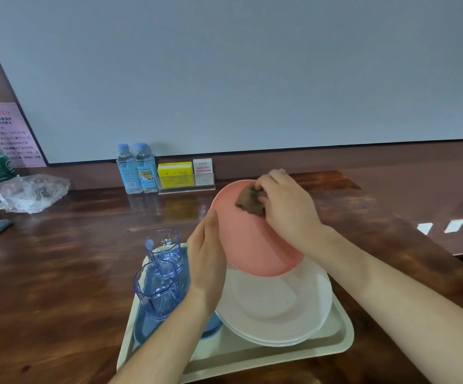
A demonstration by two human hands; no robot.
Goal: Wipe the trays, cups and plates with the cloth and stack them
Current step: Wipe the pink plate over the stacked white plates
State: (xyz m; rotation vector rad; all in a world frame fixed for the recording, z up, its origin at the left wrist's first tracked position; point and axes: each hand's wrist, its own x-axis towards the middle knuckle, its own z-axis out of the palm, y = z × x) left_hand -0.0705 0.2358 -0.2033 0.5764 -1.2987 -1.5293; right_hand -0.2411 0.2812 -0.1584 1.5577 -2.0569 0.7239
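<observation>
Plate [252, 245], pink, held up on a tilt just over the white plates [274, 303] on the tray [335, 339], likely for an easy drop onto that stack. Gripped at its 9 o'clock edge by the left hand [207, 261] to keep it steady, and rubbed near 12 o'clock with the cloth [249, 200] bunched in the curled right hand [285, 206].

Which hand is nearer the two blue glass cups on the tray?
Left. The left hand holds the pink plate by its edge, right beside the cups; the right hand presses the cloth on the plate's upper part, farther away.
</observation>
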